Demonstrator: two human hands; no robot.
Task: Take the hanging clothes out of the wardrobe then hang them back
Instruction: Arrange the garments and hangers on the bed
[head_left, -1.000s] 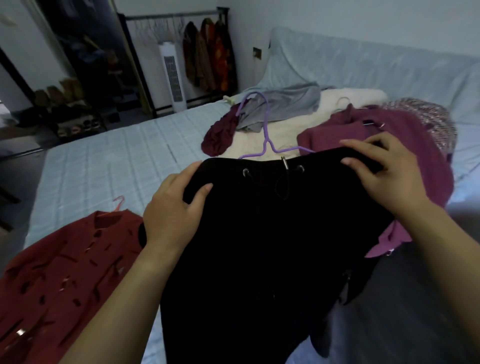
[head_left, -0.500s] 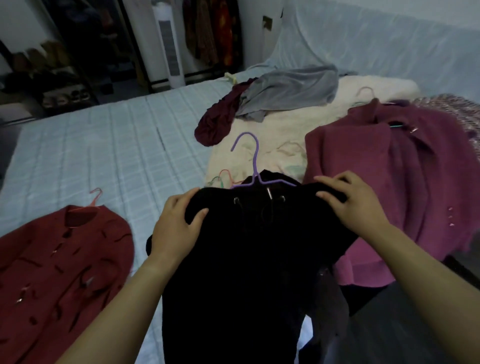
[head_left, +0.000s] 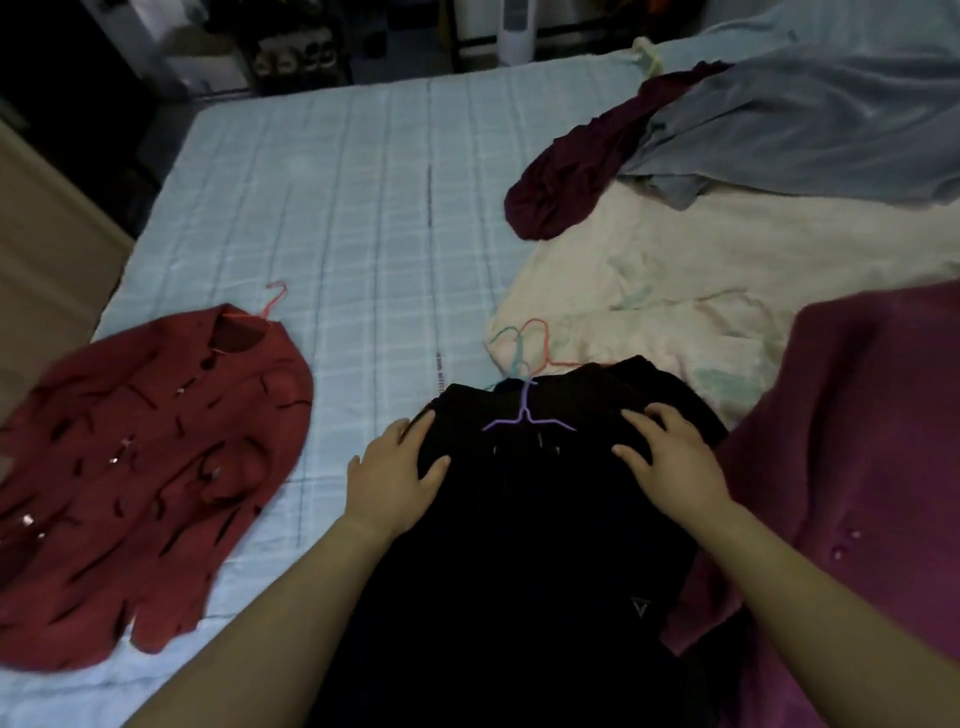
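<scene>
Black garment (head_left: 519, 545), purple hanger (head_left: 524, 423), pale-blue checked bedspread (head_left: 337, 208)

Black garment (head_left: 519, 519) on purple hanger (head_left: 524, 421), flat at near edge of bed (head_left: 363, 208), hook pointing away, top overlapping cream garment (head_left: 701, 291). Red slashed garment (head_left: 156, 467) on pink hanger (head_left: 272, 301) spread flat at left, apart from black. Magenta knit (head_left: 857, 441) at right, touching black. Maroon garment (head_left: 566, 176) bunched farther back, touching grey-blue garment (head_left: 805, 130). Teal and orange hangers (head_left: 519, 343) just beyond black collar

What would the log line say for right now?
left hand: holds black garment | right hand: holds same garment | purple hanger: at garment's top | garment: lying on bed
</scene>
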